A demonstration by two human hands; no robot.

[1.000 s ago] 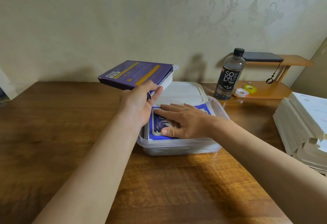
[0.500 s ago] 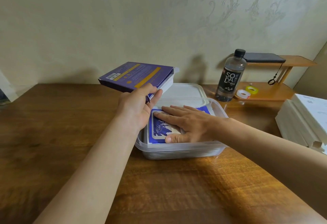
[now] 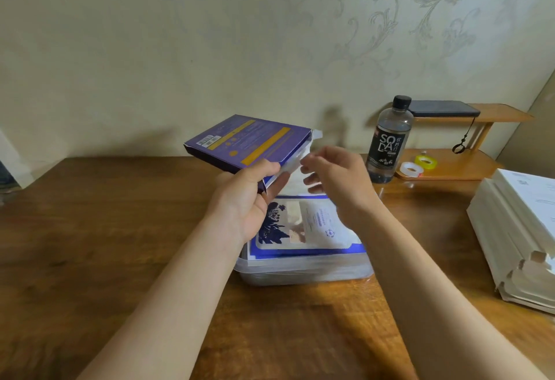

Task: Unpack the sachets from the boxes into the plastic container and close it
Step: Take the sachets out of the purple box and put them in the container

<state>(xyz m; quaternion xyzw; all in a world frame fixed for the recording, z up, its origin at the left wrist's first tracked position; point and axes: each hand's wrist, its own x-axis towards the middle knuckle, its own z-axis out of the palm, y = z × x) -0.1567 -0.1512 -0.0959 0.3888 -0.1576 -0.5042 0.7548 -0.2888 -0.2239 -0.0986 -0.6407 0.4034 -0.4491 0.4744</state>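
Observation:
A clear plastic container stands on the wooden table, with blue-and-white sachets stacked inside up to its rim. Its translucent lid lies just behind it. My left hand grips a flat purple box by its near corner and holds it tilted above the container's back left. The box's right end is open, and a white edge shows there. My right hand hovers at that open end with its fingers spread, the fingertips at the white edge.
A dark soda bottle stands to the right of the container. Behind it, a low wooden shelf carries two tape rolls and a dark phone. A stack of white flat packs fills the table's right edge.
My right hand has lifted off the sachets in the container and risen to the open end of the purple box. My left hand still holds the box, a little higher.

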